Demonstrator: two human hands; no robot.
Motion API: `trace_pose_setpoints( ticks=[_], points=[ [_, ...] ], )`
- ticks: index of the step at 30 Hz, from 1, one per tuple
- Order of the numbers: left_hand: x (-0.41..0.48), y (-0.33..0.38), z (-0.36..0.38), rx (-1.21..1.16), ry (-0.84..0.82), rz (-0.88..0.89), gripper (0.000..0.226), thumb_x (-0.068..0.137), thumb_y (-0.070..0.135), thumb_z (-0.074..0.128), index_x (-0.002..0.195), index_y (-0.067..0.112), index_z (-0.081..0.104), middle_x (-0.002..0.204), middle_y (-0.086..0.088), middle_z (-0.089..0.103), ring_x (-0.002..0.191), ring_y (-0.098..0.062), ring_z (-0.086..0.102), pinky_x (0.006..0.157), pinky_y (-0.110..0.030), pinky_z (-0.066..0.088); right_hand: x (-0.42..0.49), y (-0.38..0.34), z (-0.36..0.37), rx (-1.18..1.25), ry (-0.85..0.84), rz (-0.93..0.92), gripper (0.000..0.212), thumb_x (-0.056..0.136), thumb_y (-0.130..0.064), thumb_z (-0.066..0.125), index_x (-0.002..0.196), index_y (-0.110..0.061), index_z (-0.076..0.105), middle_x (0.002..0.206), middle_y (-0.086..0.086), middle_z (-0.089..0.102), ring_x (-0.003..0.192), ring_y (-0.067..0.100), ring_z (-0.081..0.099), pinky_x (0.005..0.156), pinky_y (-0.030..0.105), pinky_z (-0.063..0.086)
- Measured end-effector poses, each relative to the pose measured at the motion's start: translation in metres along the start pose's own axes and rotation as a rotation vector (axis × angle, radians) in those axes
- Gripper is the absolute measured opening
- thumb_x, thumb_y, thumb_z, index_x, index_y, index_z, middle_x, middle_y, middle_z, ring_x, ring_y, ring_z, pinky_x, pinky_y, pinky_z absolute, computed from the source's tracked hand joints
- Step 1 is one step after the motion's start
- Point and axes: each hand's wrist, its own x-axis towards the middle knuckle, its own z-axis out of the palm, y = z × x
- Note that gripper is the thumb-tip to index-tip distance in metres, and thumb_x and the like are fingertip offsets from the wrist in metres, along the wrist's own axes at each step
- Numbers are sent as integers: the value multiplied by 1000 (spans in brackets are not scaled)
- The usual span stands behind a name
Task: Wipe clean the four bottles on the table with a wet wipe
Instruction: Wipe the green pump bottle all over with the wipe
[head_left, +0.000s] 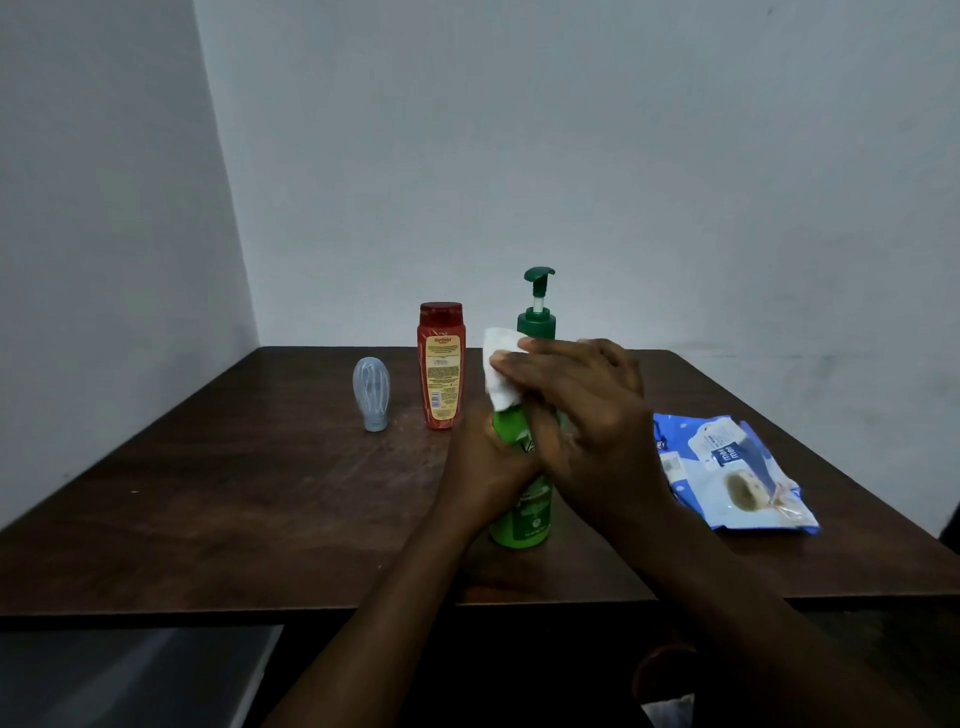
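Dark brown wooden table (260, 519): tall green plastic bottle (522, 512) upright near the middle of the front edge, dark green pump head (537, 306) above it. White wet wipe (500, 374) lies against its upper part. Red plastic flip-cap bottle (440, 374) behind-left, small grey translucent bottle (372, 392) left of that. Blue-and-white wipe pack (737, 478) lies flat near the right edge.

Dark wood table (208, 493); glossy plastic green bottle (522, 519).

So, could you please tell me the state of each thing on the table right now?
light green bottle: upright, gripped by left hand
wet wipe: held against its top by right hand
red bottle: upright, capped
grey bottle: standing on its cap
green pump: raised
wipes pack: lying flat
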Motion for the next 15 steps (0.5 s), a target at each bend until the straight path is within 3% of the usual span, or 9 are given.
trace_pose_setpoints(
  ticks=[3, 5, 11, 15],
  points=[
    [-2, -2, -13, -161, -62, -6, 29, 79, 7, 80, 97, 26, 68, 86, 11, 74, 86, 0, 71, 69, -12, 51, -3, 10, -2, 126, 63, 37, 33, 79, 16, 72, 106, -1, 75, 110, 10, 73, 108, 22, 68, 95, 44, 51],
    [-2, 5, -17, -173, -120, -21, 36, 73, 5, 85, 92, 31, 68, 84, 14, 75, 83, -1, 72, 70, -17, 55, -3, 16, -3, 171, 121, 154, 28, 82, 16, 69, 104, 1, 75, 107, 10, 74, 104, 21, 69, 93, 35, 54],
    [1, 0, -19, -171, -167, -67, 36, 71, 10, 88, 103, 15, 71, 94, 5, 77, 87, -9, 75, 73, -21, 58, 8, 21, 3, 336, 178, 456, 18, 93, -2, 67, 107, -8, 75, 102, 0, 74, 100, 8, 70, 87, 25, 55],
    [1, 2, -23, -154, -216, -83, 41, 72, 13, 88, 109, 11, 70, 100, -2, 78, 91, -13, 74, 80, -30, 61, 23, 16, 3, 608, 67, 702, 21, 98, -8, 60, 113, -14, 73, 106, -7, 75, 103, 2, 69, 85, 16, 52]
  ],
)
